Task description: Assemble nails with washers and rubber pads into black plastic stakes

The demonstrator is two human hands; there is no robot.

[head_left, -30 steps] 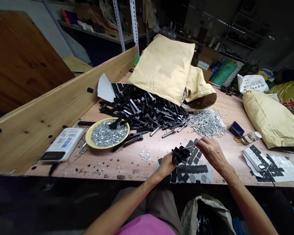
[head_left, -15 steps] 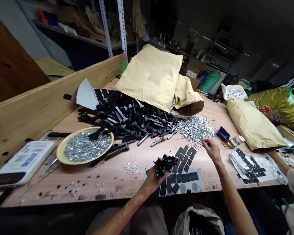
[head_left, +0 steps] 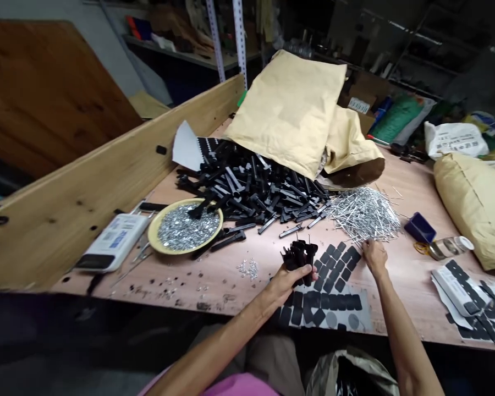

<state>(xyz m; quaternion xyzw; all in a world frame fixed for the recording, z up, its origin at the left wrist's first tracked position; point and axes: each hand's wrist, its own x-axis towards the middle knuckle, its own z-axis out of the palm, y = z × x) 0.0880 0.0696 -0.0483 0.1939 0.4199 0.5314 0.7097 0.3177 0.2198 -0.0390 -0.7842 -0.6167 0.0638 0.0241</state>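
Observation:
My left hand point(head_left: 291, 278) is closed round a bunch of black plastic parts point(head_left: 300, 256), held upright above the table. Thin, pin-like ends poke up from the tops of these parts. At the near edge of a heap of thin silvery metal pins point(head_left: 363, 212), my right hand point(head_left: 374, 257) has its fingers pinched together. Whatever lies between those fingertips is too small to make out. Dark adhesive-looking pads point(head_left: 334, 267) lie in rows between and below the two hands, some on a grey backing sheet point(head_left: 361, 316).
Behind lies a large pile of black plastic parts point(head_left: 247, 187) under a paper sack point(head_left: 289, 110). A yellow bowl point(head_left: 152, 236) of small metal pieces stands left, beside a white box-shaped device point(head_left: 117, 236). At right are a blue container point(head_left: 419, 227), a jar point(head_left: 449, 247) and a full sack point(head_left: 470, 209).
The view has turned left. My left hand has tilted the black parts upright, and thin ends now show on top. My right hand remains at the pin heap, fingers nearer the pins.

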